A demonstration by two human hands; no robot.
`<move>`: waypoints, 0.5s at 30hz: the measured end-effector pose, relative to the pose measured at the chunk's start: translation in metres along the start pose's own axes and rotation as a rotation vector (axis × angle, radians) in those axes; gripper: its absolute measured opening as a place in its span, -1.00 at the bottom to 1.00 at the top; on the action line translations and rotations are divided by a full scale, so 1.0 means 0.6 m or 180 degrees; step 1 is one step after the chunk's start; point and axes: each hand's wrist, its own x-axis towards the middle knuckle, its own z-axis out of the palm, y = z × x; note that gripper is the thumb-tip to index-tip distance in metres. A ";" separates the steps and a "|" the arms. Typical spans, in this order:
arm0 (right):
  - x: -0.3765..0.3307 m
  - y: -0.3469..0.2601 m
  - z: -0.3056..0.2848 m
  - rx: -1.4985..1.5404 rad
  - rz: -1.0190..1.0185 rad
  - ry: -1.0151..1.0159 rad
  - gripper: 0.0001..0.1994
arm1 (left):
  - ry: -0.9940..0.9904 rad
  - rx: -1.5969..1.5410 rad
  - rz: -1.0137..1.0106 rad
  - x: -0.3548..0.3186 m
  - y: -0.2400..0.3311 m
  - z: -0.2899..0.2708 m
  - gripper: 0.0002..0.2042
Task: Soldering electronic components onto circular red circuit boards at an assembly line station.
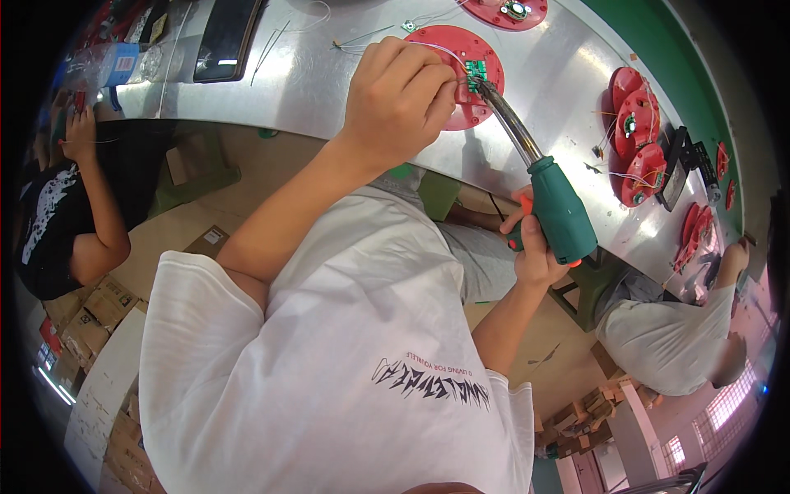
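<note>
On steel bench (543, 82), near its front edge: red plastic disc (458, 76) lying flat, small green circuit board (475, 71) seated at its centre. Left hand (395, 103) curled over disc's near side, fingertips pinched tight beside the board, apparently on a thin white wire (436, 49) that runs off up-left; exact hold hidden by the knuckles. Right hand (535, 243) wrapped shut around teal handle of soldering iron (559, 210), metal shaft angled up-left, tip touching or just at the green board. Further right on bench: cluster of similar red discs (638, 136) with loose wires, some propped on edge. Another red disc (514, 11) at far edge. Dark flat tablet (226, 37) at upper left. Co-workers seated at left and lower right, hands apart from this work.
</note>
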 end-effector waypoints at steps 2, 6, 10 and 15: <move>0.000 0.001 -0.002 0.0013 0.0005 -0.0012 -0.58 | 0.0006 -0.0039 0.0011 0.000 -0.001 0.000 -0.86; 0.003 0.004 -0.013 0.0051 0.0055 -0.0003 -0.58 | -0.0088 -0.0101 0.0005 0.002 0.000 -0.002 -0.87; 0.010 0.010 -0.023 0.0103 0.0025 -0.0129 -0.58 | -0.0075 -0.0124 -0.0067 -0.001 -0.002 0.001 -0.88; 0.012 0.012 -0.026 0.0142 0.0232 -0.0111 -0.58 | -0.0073 -0.0144 -0.0105 -0.001 -0.004 0.002 -0.88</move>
